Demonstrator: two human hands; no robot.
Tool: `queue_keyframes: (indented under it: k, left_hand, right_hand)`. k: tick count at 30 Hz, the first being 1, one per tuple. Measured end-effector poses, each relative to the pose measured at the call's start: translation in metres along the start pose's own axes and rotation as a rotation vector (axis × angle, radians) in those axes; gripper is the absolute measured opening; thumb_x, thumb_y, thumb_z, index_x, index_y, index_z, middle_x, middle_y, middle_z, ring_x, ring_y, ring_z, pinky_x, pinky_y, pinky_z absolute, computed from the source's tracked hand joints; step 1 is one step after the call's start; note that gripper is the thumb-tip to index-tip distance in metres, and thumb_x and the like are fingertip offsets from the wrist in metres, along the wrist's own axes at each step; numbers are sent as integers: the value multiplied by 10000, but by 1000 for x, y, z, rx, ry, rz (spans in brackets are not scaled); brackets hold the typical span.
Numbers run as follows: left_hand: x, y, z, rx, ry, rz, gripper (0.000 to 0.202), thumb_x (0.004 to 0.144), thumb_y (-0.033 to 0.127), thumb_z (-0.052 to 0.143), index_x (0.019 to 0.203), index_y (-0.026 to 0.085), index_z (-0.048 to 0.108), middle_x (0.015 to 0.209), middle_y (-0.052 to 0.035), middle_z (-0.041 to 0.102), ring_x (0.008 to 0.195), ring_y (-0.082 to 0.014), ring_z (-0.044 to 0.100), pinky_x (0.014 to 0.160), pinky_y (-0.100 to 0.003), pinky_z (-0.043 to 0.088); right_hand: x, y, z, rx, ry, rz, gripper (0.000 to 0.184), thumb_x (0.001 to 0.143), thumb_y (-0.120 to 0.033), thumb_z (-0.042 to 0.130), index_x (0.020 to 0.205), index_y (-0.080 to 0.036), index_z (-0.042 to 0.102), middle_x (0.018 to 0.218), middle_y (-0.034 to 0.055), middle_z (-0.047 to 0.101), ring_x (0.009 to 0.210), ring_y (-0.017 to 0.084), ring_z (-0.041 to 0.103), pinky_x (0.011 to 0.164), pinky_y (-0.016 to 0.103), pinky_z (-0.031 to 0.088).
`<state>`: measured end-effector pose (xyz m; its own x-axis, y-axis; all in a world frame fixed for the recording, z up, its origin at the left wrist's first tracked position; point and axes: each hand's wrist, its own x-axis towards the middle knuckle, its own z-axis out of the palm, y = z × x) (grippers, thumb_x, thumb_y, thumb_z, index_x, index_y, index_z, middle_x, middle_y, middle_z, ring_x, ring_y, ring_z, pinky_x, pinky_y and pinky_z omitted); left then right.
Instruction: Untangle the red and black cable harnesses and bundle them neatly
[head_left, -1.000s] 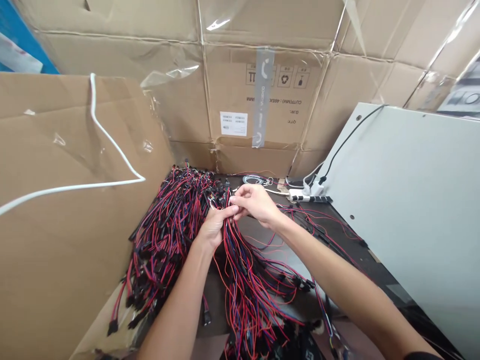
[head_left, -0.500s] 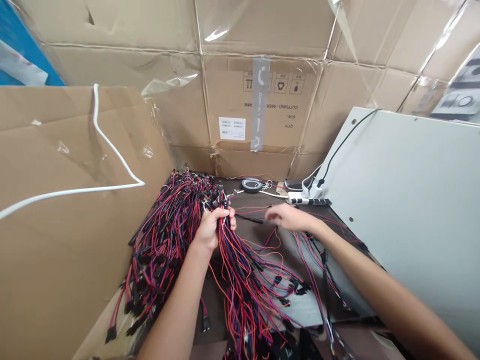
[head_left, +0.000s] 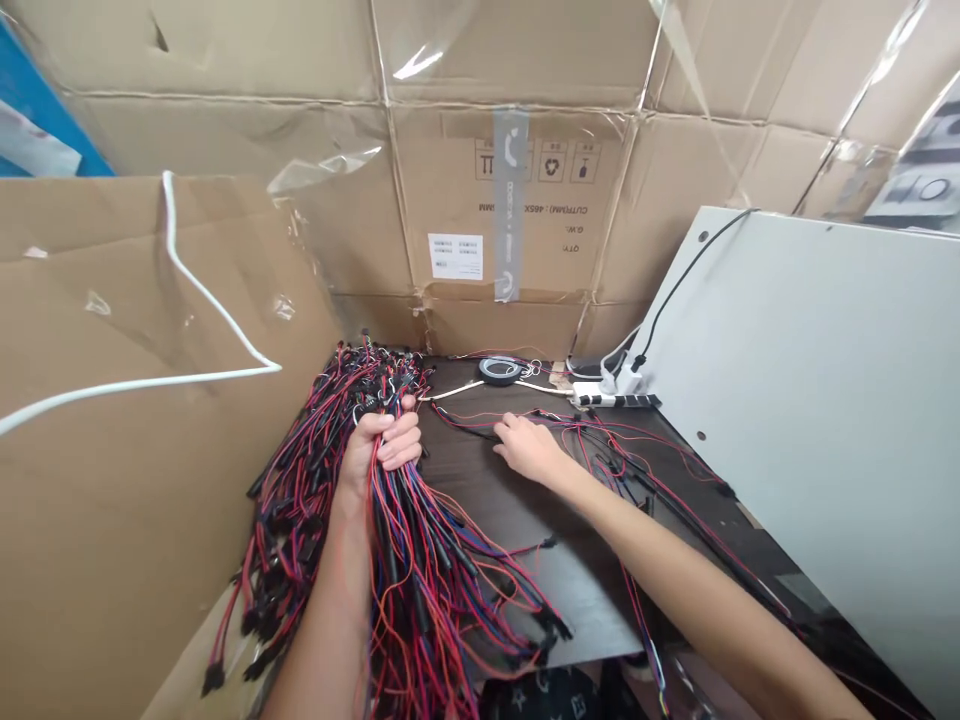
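Note:
My left hand [head_left: 386, 440] is closed around a thick bundle of wire harnesses [head_left: 420, 560]. Their red, blue and black leads fan down toward the table's front edge, with dark connectors at the ends. Left of that hand, a large pile of similar harnesses [head_left: 300, 460] lies against the cardboard. My right hand [head_left: 525, 447] is low over the dark table, fingers curled and pinched at the end of a single black-sleeved wire [head_left: 465, 428]. The fingertips partly hide that end. More loose red and black wires [head_left: 630, 465] lie beside my right forearm.
At the back sit a roll of tape [head_left: 501, 371] and a white power strip [head_left: 615, 396] with plugs in it. Cardboard [head_left: 517, 210] walls the back and left side. A pale grey panel [head_left: 810, 400] leans at the right. A white cable [head_left: 217, 300] hangs at left.
My left hand has moved left with the bundle, toward the pile. My right hand has moved left and down onto the black-sleeved wire, its fingers closing there.

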<state>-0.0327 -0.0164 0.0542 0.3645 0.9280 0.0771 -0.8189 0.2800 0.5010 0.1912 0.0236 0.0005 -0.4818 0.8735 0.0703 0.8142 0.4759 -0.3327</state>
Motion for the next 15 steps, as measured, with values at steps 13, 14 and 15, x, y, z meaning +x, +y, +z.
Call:
queue_keyframes:
  k: [13, 14, 15]
  left_hand:
    - [2, -5, 2, 137, 85, 6, 182, 641, 66, 534, 811, 100, 587, 480, 81, 373, 313, -19, 319, 296, -124, 260]
    - [3, -6, 1, 141, 94, 6, 180, 645, 65, 528, 811, 101, 586, 480, 81, 368, 313, -21, 318, 297, -126, 258]
    - [3, -6, 1, 143, 103, 5, 176, 650, 64, 519, 808, 103, 584, 481, 80, 361, 315, -23, 319, 299, -127, 257]
  right_hand:
    - [-11, 37, -36, 1257, 138, -75, 229, 751, -331, 669, 797, -167, 515, 632, -9, 589, 467, 91, 530, 419, 201, 442]
    - [-15, 39, -41, 1272, 172, -65, 229, 735, -323, 683, 792, -167, 525, 624, -11, 591, 481, 93, 548, 425, 194, 448]
    - [-18, 42, -48, 1291, 235, -56, 222, 728, -314, 686, 789, -169, 530, 645, -8, 604, 493, 90, 561, 425, 186, 448]
